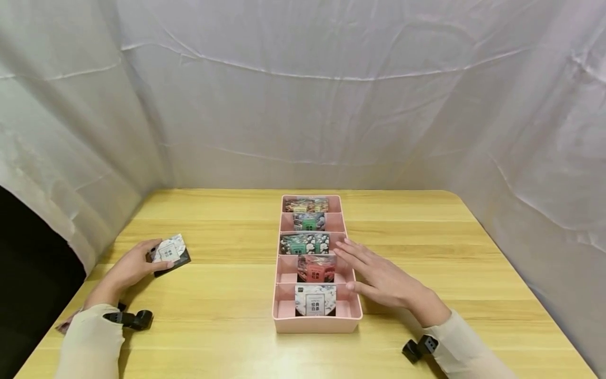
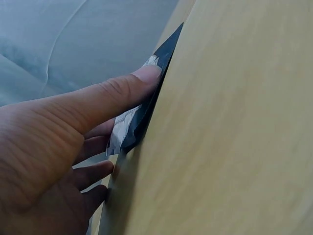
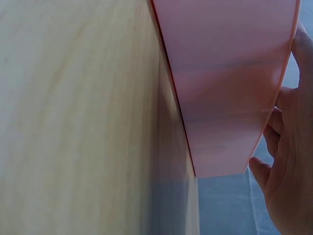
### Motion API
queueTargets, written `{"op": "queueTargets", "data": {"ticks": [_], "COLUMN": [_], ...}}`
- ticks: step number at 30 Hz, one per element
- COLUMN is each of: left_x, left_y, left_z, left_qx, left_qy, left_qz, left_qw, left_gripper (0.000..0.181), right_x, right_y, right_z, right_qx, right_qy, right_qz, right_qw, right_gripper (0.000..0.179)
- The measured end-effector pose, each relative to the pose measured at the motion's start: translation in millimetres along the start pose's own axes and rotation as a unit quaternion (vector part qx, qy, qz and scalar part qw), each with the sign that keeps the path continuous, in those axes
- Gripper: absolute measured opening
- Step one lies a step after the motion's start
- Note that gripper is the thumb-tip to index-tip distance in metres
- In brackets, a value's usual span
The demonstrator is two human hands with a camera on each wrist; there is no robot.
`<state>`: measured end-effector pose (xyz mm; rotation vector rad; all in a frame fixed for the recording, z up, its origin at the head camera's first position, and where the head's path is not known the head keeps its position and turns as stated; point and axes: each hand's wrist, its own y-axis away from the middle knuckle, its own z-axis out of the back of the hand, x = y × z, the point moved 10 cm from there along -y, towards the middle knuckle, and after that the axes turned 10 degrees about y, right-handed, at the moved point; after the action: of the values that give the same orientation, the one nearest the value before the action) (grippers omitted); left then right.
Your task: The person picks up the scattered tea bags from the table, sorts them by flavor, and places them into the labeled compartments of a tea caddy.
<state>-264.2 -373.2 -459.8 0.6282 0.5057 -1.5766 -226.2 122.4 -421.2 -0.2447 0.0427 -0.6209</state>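
Observation:
A white-and-black tea sachet is at the left of the table, with my left hand pinching it by its near left side. In the left wrist view the thumb lies on the face of the sachet, which is tilted close to the tabletop. My right hand touches the right rim of a pink divided box, fingers extended. The box's compartments hold upright sachets: a white one nearest, then a red one, green floral ones, a dark one with a green label and yellowish-brown ones farthest.
The wooden table has pale cloth hanging behind it and at both sides. Part of a pinkish item shows beside the left sleeve, mostly hidden. Black camera mounts sit at both wrists.

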Motion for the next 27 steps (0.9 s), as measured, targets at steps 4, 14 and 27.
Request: {"op": "queueTargets", "data": {"ticks": [4,14,27], "left_x": [-0.8,-2.7,-6.6], "left_y": [-2.5,-4.4,-3.2], "left_z": [1.6,10.2,19.1], "left_qx": [-0.006,-0.046,-0.086], "left_qy": [0.012,0.009,0.023], "left_qz": [-0.006,-0.017,-0.016], "left_qw": [0.9999,0.9988,0.9959], "left_gripper": [0.093,0.085,0.069], "right_x": [0.4,-0.2,0.3], "right_y": [-0.7,-1.1,0.0], "right_z": [2.1,2.9,1.1], "right_qx": [-0.005,-0.007,-0.002], "right_qy": [0.0,0.002,-0.003], "right_qz": [0.005,0.006,-0.003], "right_qw": [1.0,1.0,1.0], "right_gripper": [0.069,0.069,0.071]}}
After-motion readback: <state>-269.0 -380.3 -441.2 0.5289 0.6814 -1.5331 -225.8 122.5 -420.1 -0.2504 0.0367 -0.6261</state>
